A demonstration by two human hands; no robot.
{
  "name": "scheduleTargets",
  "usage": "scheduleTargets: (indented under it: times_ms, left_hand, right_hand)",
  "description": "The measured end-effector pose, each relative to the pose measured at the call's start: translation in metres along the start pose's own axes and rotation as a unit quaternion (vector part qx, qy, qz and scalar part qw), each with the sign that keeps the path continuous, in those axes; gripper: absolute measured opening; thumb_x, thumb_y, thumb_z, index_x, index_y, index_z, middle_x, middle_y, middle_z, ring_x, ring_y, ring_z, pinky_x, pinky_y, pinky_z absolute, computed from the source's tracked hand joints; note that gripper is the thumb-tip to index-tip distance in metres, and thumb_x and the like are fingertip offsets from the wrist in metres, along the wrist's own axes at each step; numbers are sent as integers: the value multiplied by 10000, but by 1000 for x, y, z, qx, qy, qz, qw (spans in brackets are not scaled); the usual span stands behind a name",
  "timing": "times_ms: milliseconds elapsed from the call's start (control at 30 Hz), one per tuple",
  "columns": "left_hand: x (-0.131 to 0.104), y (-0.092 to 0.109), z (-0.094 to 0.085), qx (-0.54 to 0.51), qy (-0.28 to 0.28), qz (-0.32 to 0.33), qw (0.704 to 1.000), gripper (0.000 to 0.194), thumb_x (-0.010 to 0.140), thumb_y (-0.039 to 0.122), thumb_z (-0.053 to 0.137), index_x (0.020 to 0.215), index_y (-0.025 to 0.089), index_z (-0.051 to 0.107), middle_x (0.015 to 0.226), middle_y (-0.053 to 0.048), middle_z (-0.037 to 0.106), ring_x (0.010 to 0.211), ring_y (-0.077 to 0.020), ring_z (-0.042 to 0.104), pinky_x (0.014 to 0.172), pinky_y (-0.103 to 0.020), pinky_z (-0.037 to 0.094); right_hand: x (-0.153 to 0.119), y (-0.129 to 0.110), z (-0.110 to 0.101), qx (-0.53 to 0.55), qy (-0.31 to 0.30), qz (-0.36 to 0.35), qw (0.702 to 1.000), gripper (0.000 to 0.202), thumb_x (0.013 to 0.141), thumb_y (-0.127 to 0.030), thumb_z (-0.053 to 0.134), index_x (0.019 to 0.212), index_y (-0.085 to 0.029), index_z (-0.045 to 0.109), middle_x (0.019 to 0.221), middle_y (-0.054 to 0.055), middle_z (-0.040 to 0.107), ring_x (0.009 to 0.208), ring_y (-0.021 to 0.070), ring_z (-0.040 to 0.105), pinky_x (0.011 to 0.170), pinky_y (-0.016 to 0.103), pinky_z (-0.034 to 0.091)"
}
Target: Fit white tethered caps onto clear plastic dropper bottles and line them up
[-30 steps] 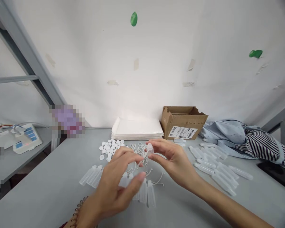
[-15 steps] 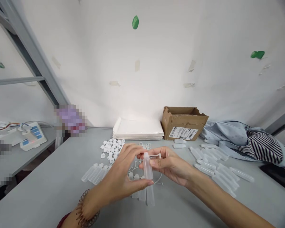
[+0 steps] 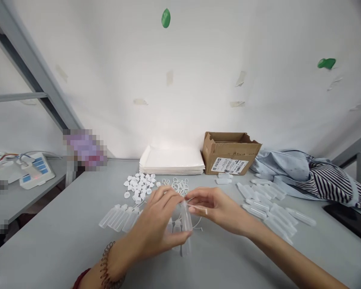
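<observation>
One slim, translucent plastic bottle (image 3: 187,217) is up off the near middle of the grey tabletop (image 3: 234,261), held between both hands. Left hand (image 3: 153,216) has it end to end, fingers up by the neck and thumb down at the base. Right hand (image 3: 218,208) is at the neck end, fingers pinched on a thin white plastic strap (image 3: 199,207) whose free end pokes out to the right. Looks to me like the strap goes round the neck, but the fingers cover most of it, so can't swear to that.

Progress-wise, I'd call it partway. Over on the left, a row of translucent bottles with white tops (image 3: 117,217) lies side by side, and those look done. A few half-hidden bottles (image 3: 177,230) sit just behind the left hand; can't tell how complete they are. Plenty left, though: the heap of bare translucent bottles (image 3: 267,200) on the right shows no straps that I can see, and there are decent piles of small white plastic caps (image 3: 140,186) and looped white plastic straps (image 3: 180,185) on the far side.
</observation>
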State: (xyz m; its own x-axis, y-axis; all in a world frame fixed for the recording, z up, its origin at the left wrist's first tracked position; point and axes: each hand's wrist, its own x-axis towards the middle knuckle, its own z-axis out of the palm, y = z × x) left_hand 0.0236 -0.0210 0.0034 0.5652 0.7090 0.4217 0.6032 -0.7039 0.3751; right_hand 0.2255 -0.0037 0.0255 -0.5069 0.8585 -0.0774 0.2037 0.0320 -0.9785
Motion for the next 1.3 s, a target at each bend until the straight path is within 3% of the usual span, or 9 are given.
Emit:
scheduleTargets:
  times_ms: [133, 267, 400, 567, 700, 800, 1033, 1167, 1300]
  left_hand:
    - [-2, 3, 7, 6, -63, -5, 998, 441, 676, 339, 767, 1019, 184, 537, 1016, -71, 604, 1046, -303, 473, 892, -451, 419]
    - [-2, 8, 11, 23, -97, 3, 995, 430, 695, 381, 748, 1018, 169, 560, 989, -83, 598, 1033, -308, 477, 861, -447, 434]
    - [-2, 12, 12, 40, -102, 20, 994, 433, 693, 363, 757, 1012, 144, 563, 979, -97, 599, 1044, -328, 477, 862, -465, 431]
    - [-4, 16, 15, 42, -86, 47, 994, 436, 711, 343, 741, 1040, 141, 538, 1002, -103, 598, 1065, -335, 468, 898, -484, 415]
    - [-6, 20, 14, 35, -77, 79, 993, 504, 757, 291, 679, 1196, 165, 467, 1150, -122, 552, 1113, -331, 436, 934, -498, 393]
    - [-7, 22, 12, 29, -74, 84, 993, 543, 783, 251, 633, 1276, 197, 411, 1225, -130, 496, 1149, -329, 406, 959, -511, 368]
    - [-6, 19, 11, 20, -68, 70, 995, 495, 780, 276, 626, 1228, 199, 431, 1222, -139, 479, 1180, -338, 378, 962, -512, 358]
    - [-7, 17, 14, 40, -49, 67, 996, 524, 776, 278, 624, 1252, 189, 423, 1210, -143, 491, 1175, -347, 387, 956, -517, 355]
    - [-8, 18, 18, 67, -39, 81, 994, 527, 782, 276, 610, 1266, 185, 424, 1209, -143, 510, 1174, -350, 395, 955, -524, 352]
  right_hand:
    - [-24, 14, -1, -95, 84, -76, 989, 294, 832, -360, 638, 1085, -210, 634, 1045, 67, 676, 944, 199, 634, 844, 348, 507]
    - [-40, 32, -2, -167, 132, -124, 969, 161, 910, -293, 532, 965, -219, 664, 885, 46, 686, 796, 171, 640, 733, 308, 514]
    - [-40, 41, -1, -226, 124, -146, 955, 128, 892, -236, 556, 949, -211, 668, 909, 62, 685, 770, 178, 634, 704, 311, 522]
    - [-35, 49, 5, -258, 89, -196, 942, 318, 876, -129, 518, 1168, -240, 580, 1125, 79, 662, 1073, 218, 592, 911, 385, 495]
    - [-39, 54, 10, -242, 103, -170, 950, 415, 865, -104, 493, 1262, -222, 476, 1153, 87, 650, 1096, 206, 591, 941, 389, 476]
    - [-42, 50, 10, -222, 106, -150, 957, 407, 851, -105, 505, 1239, -228, 494, 1099, 63, 664, 1049, 199, 607, 925, 375, 473]
    - [-44, 31, 3, -62, 66, -35, 995, 288, 878, -274, 558, 1164, -254, 585, 937, 18, 646, 948, 197, 598, 893, 362, 453]
    - [-44, 27, 2, 34, 30, -11, 999, 232, 893, -315, 536, 1088, -229, 627, 870, 9, 602, 811, 154, 550, 775, 295, 439]
    - [-43, 27, 6, 9, 51, 8, 999, 334, 945, -405, 435, 835, -182, 658, 696, -16, 517, 651, 122, 443, 650, 263, 375]
